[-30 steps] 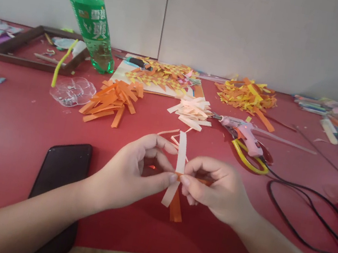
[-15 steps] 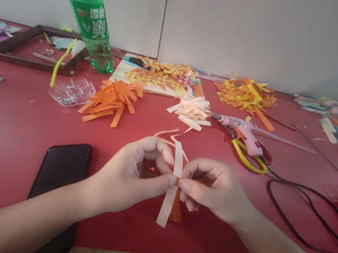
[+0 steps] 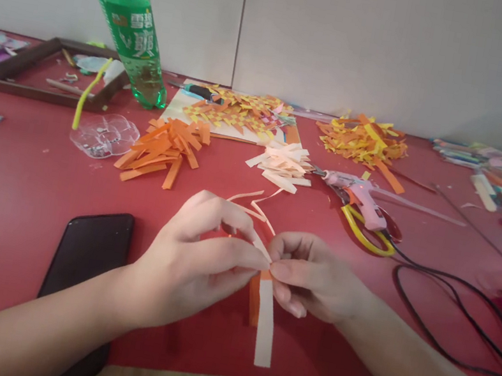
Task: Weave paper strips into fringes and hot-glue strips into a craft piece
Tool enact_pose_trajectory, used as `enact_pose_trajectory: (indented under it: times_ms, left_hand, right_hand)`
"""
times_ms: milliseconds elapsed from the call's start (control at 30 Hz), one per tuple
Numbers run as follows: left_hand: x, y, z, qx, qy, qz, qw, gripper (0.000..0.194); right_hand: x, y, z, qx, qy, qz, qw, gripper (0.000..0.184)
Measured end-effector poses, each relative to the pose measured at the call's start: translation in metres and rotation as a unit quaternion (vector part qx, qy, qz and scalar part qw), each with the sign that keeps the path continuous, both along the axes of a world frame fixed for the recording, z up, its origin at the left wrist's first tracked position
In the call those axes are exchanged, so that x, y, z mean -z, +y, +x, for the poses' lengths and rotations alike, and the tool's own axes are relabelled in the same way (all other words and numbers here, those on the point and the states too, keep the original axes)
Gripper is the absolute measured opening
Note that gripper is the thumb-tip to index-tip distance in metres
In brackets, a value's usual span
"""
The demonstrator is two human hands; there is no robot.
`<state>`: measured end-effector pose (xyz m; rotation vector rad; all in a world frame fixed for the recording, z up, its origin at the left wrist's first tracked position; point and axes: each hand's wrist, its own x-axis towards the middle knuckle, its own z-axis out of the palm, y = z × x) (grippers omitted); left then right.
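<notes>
Above the red table, my left hand (image 3: 207,258) pinches a pale cream paper strip (image 3: 265,327) crossed by an orange paper strip (image 3: 254,299). My right hand (image 3: 313,277) grips the same crossing from the other side, thumb against fingers. The cream strip's lower end hangs toward me, with the orange one partly behind it. Fingers hide most of the crossing. Just beyond my hands lie thin cream offcuts (image 3: 249,200). A heap of cream strips (image 3: 287,162) and a heap of orange strips (image 3: 165,150) sit farther back.
A black phone (image 3: 88,256) lies left of my hands. At right are a pink glue gun (image 3: 360,198), yellow-handled scissors (image 3: 364,234) and a black cord (image 3: 406,300). Farther back stand a green bottle (image 3: 137,32), a dark frame (image 3: 30,90) and an orange-yellow paper heap (image 3: 365,146).
The cream strip has turned, its lower end swinging right and toward me. Its upper part is now mostly covered by my left fingers. My left hand has rolled over the strips.
</notes>
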<state>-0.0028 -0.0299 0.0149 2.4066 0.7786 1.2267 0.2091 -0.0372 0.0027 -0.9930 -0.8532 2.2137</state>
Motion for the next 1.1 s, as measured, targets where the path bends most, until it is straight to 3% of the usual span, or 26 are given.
enact_pose_trajectory:
  times_ms: [267,367,433,533,633,700,767,900,1100]
  left_hand:
    - [0.0,0.0,-0.003,0.022,0.027,0.014,0.999,0.015]
    - [-0.002,-0.001,-0.001,0.002,0.006,-0.042,0.999,0.013]
    - [-0.004,-0.001,0.001,-0.013,-0.007,-0.139,0.99,0.011]
    - [-0.006,0.0,0.002,-0.008,-0.045,-0.361,0.931,0.004]
    - [-0.008,0.003,0.002,0.036,-0.107,-0.564,0.818,0.014]
    - [-0.008,0.005,0.002,0.074,-0.128,-0.645,0.75,0.02]
    - [-0.009,0.006,0.002,0.092,-0.13,-0.684,0.712,0.019]
    - [-0.009,0.007,0.004,0.077,-0.094,-0.715,0.688,0.015]
    - [-0.004,0.009,0.007,0.068,-0.093,-0.697,0.708,0.017]
  right_hand:
    - [0.002,-0.001,0.0,-0.021,-0.011,0.016,1.0,0.028]
    - [0.0,-0.003,0.003,-0.022,-0.044,0.076,0.996,0.024]
    - [-0.005,-0.003,0.008,-0.001,-0.105,0.157,0.982,0.018]
    - [-0.016,-0.003,0.016,0.042,-0.203,0.293,0.933,0.015]
    - [-0.024,-0.003,0.022,0.036,-0.236,0.39,0.889,0.017]
    - [-0.026,-0.003,0.022,0.01,-0.246,0.422,0.873,0.016]
    - [-0.024,-0.005,0.019,-0.011,-0.253,0.425,0.869,0.014]
    - [-0.017,-0.009,0.009,-0.038,-0.237,0.383,0.892,0.013]
    - [-0.009,-0.011,0.0,0.017,-0.233,0.324,0.917,0.014]
